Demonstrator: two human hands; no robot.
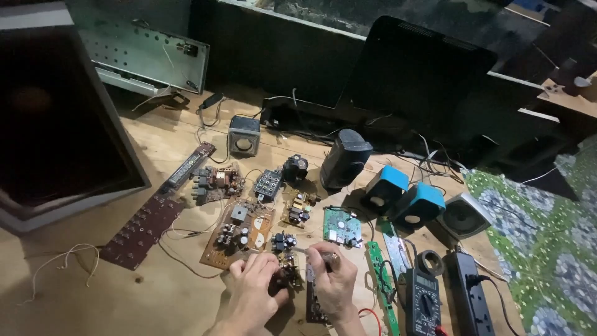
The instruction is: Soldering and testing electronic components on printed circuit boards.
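A: Dozens of parts lie on the table (155, 298): a dark cabinet (56, 118), a speaker (345, 158), two blue speakers (401, 196), a meter (423, 302), boards.

B: And the hands?

A: Close together at the near edge. The left hand (252, 292) grips a small module (287, 274); the right hand (333, 280) pinches a thin tool (311, 251), tip on that module.

B: Risk?

A: I'd guess a slip. The tool could skid onto the brown board (239, 233) just beside it, or the loose module could twist free.

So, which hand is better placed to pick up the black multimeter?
The right hand. The black multimeter lies just beside it on the table, while the left hand is farther away, resting on a small circuit board.
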